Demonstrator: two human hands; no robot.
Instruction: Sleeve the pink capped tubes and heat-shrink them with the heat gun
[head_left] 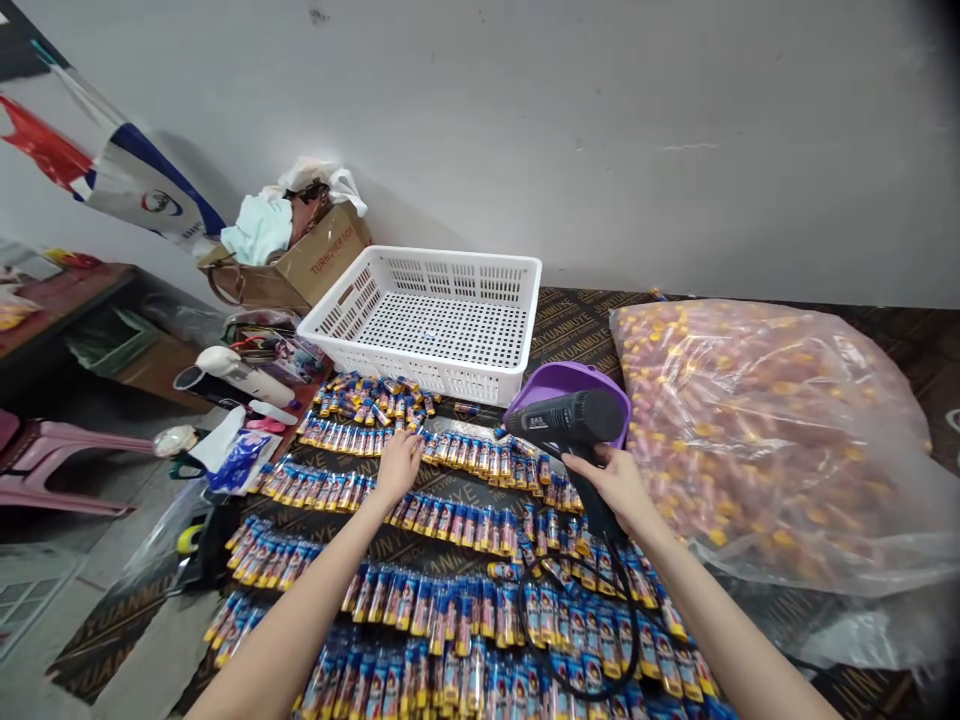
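Observation:
My right hand [611,483] is wrapped round the handle of a black heat gun [570,415], whose nozzle points left above a purple basin [559,377]. A black cord loops down from it over the tubes. My left hand [401,462] reaches to the back row of small blue and yellow tubes [480,455], fingers bent together at the row; whatever they pinch is too small to make out. Several more rows of tubes [457,525] lie side by side towards me, and a loose heap of them [375,400] sits behind the left hand.
A white plastic crate [480,385] stands behind the rows. At the right lies a big clear bag [765,430] full of pink and yellow pieces. A cardboard box [330,255], bottles [244,375] and a pink stool [67,460] are at the left. A wall rises behind.

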